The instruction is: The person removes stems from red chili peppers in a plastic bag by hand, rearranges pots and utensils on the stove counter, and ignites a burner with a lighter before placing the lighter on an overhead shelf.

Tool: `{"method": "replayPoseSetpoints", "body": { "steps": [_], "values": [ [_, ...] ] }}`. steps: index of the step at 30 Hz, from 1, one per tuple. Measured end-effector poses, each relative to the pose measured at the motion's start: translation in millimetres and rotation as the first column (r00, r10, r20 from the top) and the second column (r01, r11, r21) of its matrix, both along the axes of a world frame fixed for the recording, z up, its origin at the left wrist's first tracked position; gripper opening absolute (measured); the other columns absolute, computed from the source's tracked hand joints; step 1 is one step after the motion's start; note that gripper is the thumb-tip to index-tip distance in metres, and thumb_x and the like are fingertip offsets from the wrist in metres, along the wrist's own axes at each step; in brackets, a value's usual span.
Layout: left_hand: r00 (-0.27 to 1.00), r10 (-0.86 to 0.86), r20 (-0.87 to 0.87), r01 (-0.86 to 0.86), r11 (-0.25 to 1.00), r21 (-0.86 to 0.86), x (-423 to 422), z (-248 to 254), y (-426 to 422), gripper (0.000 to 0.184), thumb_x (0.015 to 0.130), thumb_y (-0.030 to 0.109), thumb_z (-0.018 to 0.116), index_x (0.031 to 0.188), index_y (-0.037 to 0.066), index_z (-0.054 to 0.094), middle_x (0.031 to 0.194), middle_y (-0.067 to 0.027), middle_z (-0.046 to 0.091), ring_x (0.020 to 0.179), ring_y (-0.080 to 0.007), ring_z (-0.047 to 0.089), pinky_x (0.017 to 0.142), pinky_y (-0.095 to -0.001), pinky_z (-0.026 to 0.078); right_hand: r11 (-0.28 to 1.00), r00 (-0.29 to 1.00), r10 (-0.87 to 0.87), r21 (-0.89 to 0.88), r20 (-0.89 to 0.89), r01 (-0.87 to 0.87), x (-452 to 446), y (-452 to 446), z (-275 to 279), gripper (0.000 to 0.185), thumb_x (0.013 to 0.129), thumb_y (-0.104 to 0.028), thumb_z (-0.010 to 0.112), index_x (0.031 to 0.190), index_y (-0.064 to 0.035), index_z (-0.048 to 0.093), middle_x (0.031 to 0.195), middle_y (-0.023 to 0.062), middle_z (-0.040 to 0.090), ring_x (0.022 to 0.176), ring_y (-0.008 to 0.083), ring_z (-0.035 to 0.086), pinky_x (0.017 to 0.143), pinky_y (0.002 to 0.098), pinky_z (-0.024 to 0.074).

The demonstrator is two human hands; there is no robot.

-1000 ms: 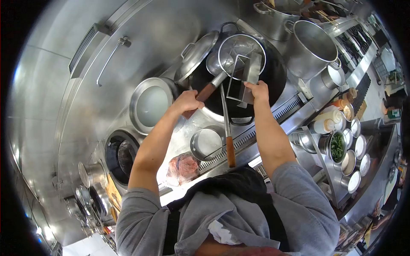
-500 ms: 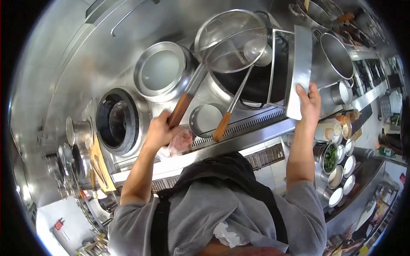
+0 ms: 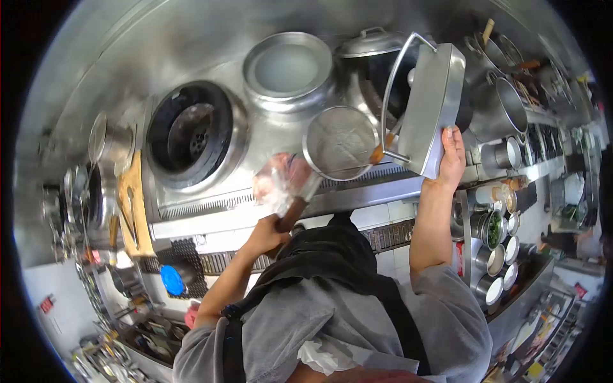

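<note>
My left hand [image 3: 268, 235] is closed around the brown wooden handle of a round mesh strainer [image 3: 341, 137], low in front of my apron. The strainer's mesh is over the stove's front edge. Close beside its handle lies a clear plastic bag [image 3: 281, 177] with something pink in it. My right hand [image 3: 452, 156] grips the lower end of a rectangular stainless steel pan [image 3: 429, 105] with a metal bar handle, held up on edge. Behind the pan, partly hidden, is a dark wok [image 3: 389, 80]. A ladle's wooden handle [image 3: 378, 153] shows between strainer and pan.
A black-rimmed burner [image 3: 191, 137] stands at left, a metal pot of cloudy liquid [image 3: 287, 67] behind. A wooden board [image 3: 135, 210] with utensils lies far left. Tall pots [image 3: 501, 108] stand at right, with several containers [image 3: 495, 290] below.
My left hand has drawn the strainer back toward my body, away from above the wok. My right hand still holds the pan, now turned so its broad face shows. The view has shifted left.
</note>
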State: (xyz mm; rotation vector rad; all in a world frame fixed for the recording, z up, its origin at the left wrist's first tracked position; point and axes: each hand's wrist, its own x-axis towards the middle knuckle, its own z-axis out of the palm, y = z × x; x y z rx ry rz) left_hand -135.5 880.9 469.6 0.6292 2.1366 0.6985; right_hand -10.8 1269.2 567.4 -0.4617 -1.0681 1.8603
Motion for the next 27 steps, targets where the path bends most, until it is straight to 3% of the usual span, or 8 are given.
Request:
{"method": "replayPoseSetpoints", "body": {
  "steps": [6, 9, 11, 13, 16, 18, 23, 27],
  "values": [
    [0.994, -0.002, 0.112, -0.016, 0.986, 0.165, 33, -126, 9, 0.058, 0.064, 0.042, 0.077, 0.1, -0.002, 0.066, 0.094, -0.0244, 0.067, 0.09, -0.0384, 0.066, 0.081, -0.0447, 0.051, 0.974, 0.973, 0.151, 0.143, 0.176, -0.177, -12, -100, -5, 0.025, 0.094, -0.011, 0.058, 0.115, 0.0003, 0.055, 0.104, 0.0118, 0.066, 0.089, 0.0185, 0.065, 0.08, 0.0311, 0.0532],
    [0.995, -0.024, 0.092, 0.004, 0.977, 0.215, 48, -129, -1, 0.062, 0.076, 0.038, 0.072, 0.121, -0.002, 0.056, 0.106, -0.0252, 0.064, 0.102, -0.0383, 0.063, 0.088, -0.0416, 0.049, 0.912, 0.903, 0.326, 0.158, 0.281, -0.378, -15, -138, -11, 0.025, 0.092, -0.011, 0.061, 0.114, 0.0003, 0.057, 0.099, 0.0083, 0.067, 0.087, 0.0132, 0.064, 0.078, 0.0278, 0.0513],
    [0.982, 0.052, -0.181, 0.024, 0.919, 0.393, 50, -111, -13, 0.071, 0.076, 0.028, 0.072, 0.135, -0.002, 0.044, 0.129, -0.0288, 0.051, 0.12, -0.0432, 0.05, 0.101, -0.0433, 0.042, 0.865, 0.831, 0.384, 0.157, 0.403, -0.476, -20, -157, -20, 0.023, 0.091, -0.011, 0.062, 0.112, 0.0001, 0.059, 0.098, 0.006, 0.068, 0.087, 0.0099, 0.062, 0.078, 0.0243, 0.0485],
    [0.854, 0.393, -0.341, -0.111, 0.778, 0.618, 40, -63, -38, 0.073, 0.079, 0.016, 0.07, 0.141, 0.0, 0.035, 0.138, -0.028, 0.042, 0.13, -0.0435, 0.04, 0.109, -0.0452, 0.034, 0.827, 0.771, 0.444, 0.121, 0.457, -0.549, -24, -185, -25, 0.026, 0.09, -0.01, 0.065, 0.113, 0.0018, 0.06, 0.099, 0.0052, 0.067, 0.085, 0.0082, 0.06, 0.078, 0.0229, 0.0464],
    [0.68, 0.508, -0.53, -0.056, 0.756, 0.653, 23, 36, -86, 0.067, 0.077, 0.008, 0.068, 0.138, 0.004, 0.041, 0.137, -0.025, 0.045, 0.132, -0.0404, 0.04, 0.111, -0.0525, 0.029, 0.745, 0.663, 0.541, 0.07, 0.518, -0.663, -33, -218, -32, 0.026, 0.09, -0.011, 0.064, 0.112, 0.0017, 0.061, 0.099, 0.0048, 0.066, 0.085, 0.0081, 0.06, 0.079, 0.0229, 0.0464],
    [0.512, 0.188, -0.838, 0.226, 0.912, 0.343, 16, 59, -116, 0.048, 0.077, 0.011, 0.072, 0.122, 0.007, 0.056, 0.122, -0.018, 0.055, 0.124, -0.0351, 0.05, 0.112, -0.0566, 0.025, 0.564, 0.475, 0.757, -0.082, 0.448, -0.822, -51, -234, -43, 0.024, 0.092, -0.012, 0.063, 0.111, 0.0018, 0.062, 0.098, 0.0036, 0.066, 0.085, 0.0078, 0.06, 0.078, 0.0218, 0.0457],
    [0.48, 0.086, -0.873, 0.369, 0.883, 0.289, -2, 79, -183, 0.011, 0.077, 0.012, 0.073, 0.083, 0.007, 0.065, 0.095, -0.0063, 0.064, 0.109, -0.0279, 0.06, 0.11, -0.0545, 0.031, 0.354, 0.282, 0.891, -0.155, 0.356, -0.922, -106, -286, -67, 0.024, 0.093, -0.013, 0.06, 0.112, 0.0018, 0.063, 0.094, 0.0008, 0.066, 0.087, 0.0076, 0.06, 0.08, 0.0215, 0.0454],
    [0.562, 0.025, -0.827, 0.454, 0.826, 0.333, -44, 89, -225, 0.013, 0.076, 0.008, 0.071, 0.088, 0.004, 0.067, 0.075, -0.0107, 0.058, 0.075, -0.0287, 0.058, 0.069, -0.0398, 0.048, 0.437, 0.319, 0.752, -0.074, 0.577, -0.897, -162, -318, -101, 0.03, 0.093, -0.019, 0.062, 0.117, 0.0001, 0.062, 0.094, 0.0044, 0.067, 0.077, 0.0097, 0.062, 0.066, 0.0225, 0.0505]
  ]
}}
